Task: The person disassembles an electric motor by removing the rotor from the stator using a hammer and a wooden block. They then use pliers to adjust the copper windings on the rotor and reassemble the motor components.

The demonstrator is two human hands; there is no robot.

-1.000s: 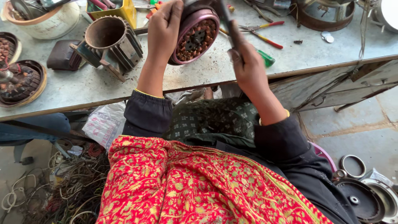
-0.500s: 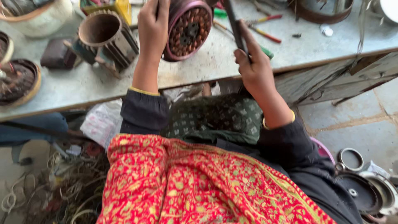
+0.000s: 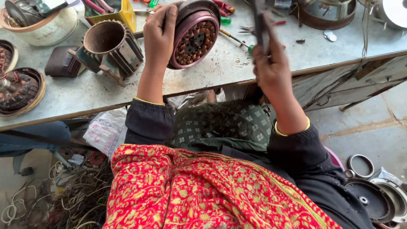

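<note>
Gripping motor stator (image 3: 196, 39), fingers (image 3: 169, 19) curled.

both arms are stretched forward from dark sleeves, the forearms bared. the left hand (image 3: 159, 32) is raised with its fingers curled tight in a grip, knuckles turned to the camera. the right hand (image 3: 271, 63) is clenched likewise, its wrist slightly bent.

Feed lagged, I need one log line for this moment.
left hand: grips round motor stator tilted on bench | right hand: holds dark flat tool raised beside it | finned housing: left of stator
</note>
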